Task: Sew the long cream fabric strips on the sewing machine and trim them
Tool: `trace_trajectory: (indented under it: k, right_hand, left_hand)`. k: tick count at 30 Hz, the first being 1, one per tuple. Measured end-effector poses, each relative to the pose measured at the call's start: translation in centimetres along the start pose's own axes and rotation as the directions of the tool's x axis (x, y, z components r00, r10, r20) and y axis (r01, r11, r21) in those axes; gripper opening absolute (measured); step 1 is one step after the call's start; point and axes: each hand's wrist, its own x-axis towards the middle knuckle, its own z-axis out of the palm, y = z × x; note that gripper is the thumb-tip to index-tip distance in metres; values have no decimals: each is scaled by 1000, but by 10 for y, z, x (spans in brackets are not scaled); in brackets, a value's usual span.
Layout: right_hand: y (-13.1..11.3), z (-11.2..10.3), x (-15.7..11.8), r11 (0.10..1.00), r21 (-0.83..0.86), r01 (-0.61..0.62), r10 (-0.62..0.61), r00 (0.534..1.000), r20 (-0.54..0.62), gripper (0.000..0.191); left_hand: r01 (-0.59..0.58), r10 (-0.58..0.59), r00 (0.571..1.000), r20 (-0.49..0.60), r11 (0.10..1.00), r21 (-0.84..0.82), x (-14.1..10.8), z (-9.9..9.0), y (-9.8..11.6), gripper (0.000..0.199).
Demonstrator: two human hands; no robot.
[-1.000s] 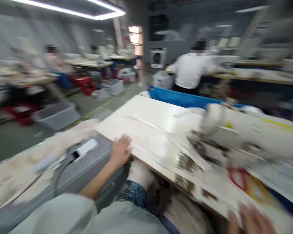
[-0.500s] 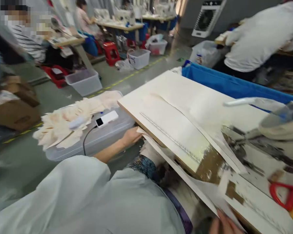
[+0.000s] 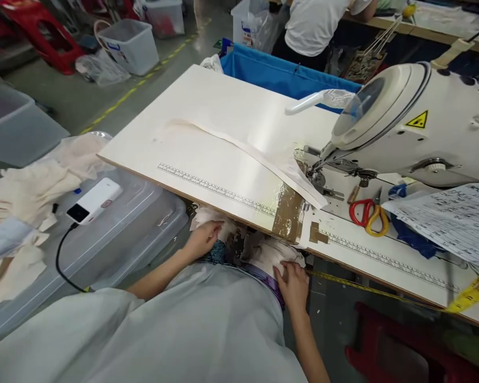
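Pale cream cloth pieces (image 3: 263, 254) lie heaped on my lap, below the front edge of the white sewing table (image 3: 175, 106). At the left end of the heap, my left hand (image 3: 203, 240) has its fingers curled together on a cloth piece (image 3: 209, 217). My right hand (image 3: 294, 282) rests at the other end, thumb apart and fingers stretched over the fabric. On the tabletop a long, narrow cloth strip (image 3: 247, 151) reaches toward the needle area of the sewing machine (image 3: 423, 127).
Scissors (image 3: 369, 215) with red and yellow handles lie beside a written sheet (image 3: 455, 218). A yellow tape measure (image 3: 367, 287) runs along the table edge. To the left, a plastic bin (image 3: 151, 213) carries cloth pieces and a white device (image 3: 96, 201). A blue fabric bin (image 3: 279, 77) stands behind.
The cloth piece stretched between my hands is no longer held out. Both hands have come down to my lap, closer together. My view has turned to the right.
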Motion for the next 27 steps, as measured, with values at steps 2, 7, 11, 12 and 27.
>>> trace_trajectory:
  k: [2, 7, 11, 12, 27]
  right_hand:
    - [-7, -2, 0, 999, 4, -36, 36, 999, 36, 60]
    - [-18, -13, -11, 986, 93, -136, 123, 982, 142, 58]
    - [-30, -23, -17, 950, 239, -202, 146, 962, 231, 58]
    - [-37, -27, -18, 936, 281, -211, 143, 959, 246, 58]
    - [-81, -130, 40, 772, 628, 104, -383, 863, 328, 42]
  left_hand:
    - [-34, 49, 980, 191, 996, -79, 3, 23, 21, 38]
    - [25, 102, 834, 542, 975, -222, 8, 76, 49, 21]
    - [177, 61, 763, 644, 938, -298, 10, 99, 62, 43]
    - [220, 51, 749, 660, 921, -321, 10, 102, 66, 48]
    - [6, 347, 538, 768, 910, -415, 26, -30, 146, 34]
